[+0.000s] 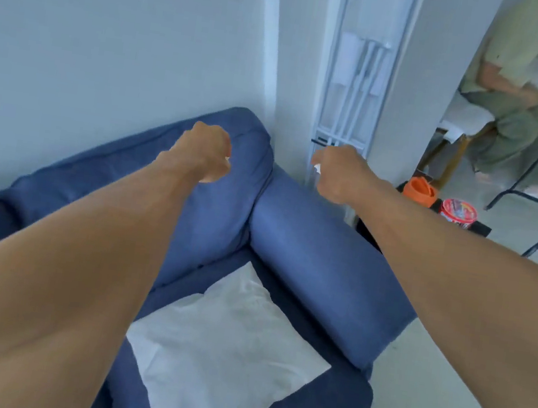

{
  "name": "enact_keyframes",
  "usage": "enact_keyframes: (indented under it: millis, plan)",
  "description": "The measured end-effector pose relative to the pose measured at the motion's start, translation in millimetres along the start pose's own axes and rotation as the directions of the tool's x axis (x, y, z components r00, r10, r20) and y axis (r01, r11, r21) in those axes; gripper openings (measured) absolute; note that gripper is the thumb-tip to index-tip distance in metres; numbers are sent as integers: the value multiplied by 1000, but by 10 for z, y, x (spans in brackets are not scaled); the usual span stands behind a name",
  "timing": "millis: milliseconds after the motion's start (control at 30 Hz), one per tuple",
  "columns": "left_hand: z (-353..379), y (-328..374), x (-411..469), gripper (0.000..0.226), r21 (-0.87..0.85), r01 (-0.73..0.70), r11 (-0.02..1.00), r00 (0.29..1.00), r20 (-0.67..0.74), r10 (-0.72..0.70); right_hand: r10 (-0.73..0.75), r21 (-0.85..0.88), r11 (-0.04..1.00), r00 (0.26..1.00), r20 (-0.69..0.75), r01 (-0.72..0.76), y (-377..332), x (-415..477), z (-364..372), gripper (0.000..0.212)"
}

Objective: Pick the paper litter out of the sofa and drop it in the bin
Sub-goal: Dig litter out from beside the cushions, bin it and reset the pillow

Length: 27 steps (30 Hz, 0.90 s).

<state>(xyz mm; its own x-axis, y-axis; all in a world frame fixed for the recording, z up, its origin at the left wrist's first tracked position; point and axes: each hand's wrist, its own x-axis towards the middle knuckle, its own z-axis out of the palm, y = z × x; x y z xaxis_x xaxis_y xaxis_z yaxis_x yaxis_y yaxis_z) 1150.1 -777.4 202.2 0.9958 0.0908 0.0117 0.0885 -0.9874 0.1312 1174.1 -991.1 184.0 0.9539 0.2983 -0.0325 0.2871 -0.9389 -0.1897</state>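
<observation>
Both my arms reach out over a blue sofa (307,243). My left hand (204,151) is curled above the sofa's back cushion, with a small white bit of paper (227,160) showing at its fingers. My right hand (337,172) is curled above the far end of the armrest, and a white scrap of paper (317,168) peeks from its fingertips. A black bin (370,232) stands on the floor just beyond the armrest, mostly hidden by my right forearm.
A white cushion (226,346) lies on the sofa seat. An orange container (420,190) and a red-lidded tub (459,213) sit on a black surface beside the bin. A seated person (512,89) and chair legs are at the far right. White wall behind.
</observation>
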Motion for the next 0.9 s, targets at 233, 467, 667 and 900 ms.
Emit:
enact_keyframes:
  millis: [233, 467, 667, 900]
  plan:
    - [-1262, -229, -583, 26, -119, 144, 982, 974, -157, -162, -72, 14, 997, 984, -164, 75, -666, -314, -1276, 39]
    - [-2122, -798, -1220, 36, -131, 285, 950, 912, -269, -311, -189, -4, 981, 942, -277, 196, -1534, -492, -1915, 31]
    - [-2547, -1607, -2023, 25, -114, 394, 912, 836, -367, -408, -306, 0, 948, 910, -281, 318, -2598, -780, -1911, 33]
    - [-2815, -2541, -3156, 22, -73, 515, 854, 766, -409, -496, -412, 43, 897, 868, -279, 440, -3822, -1389, -1715, 32]
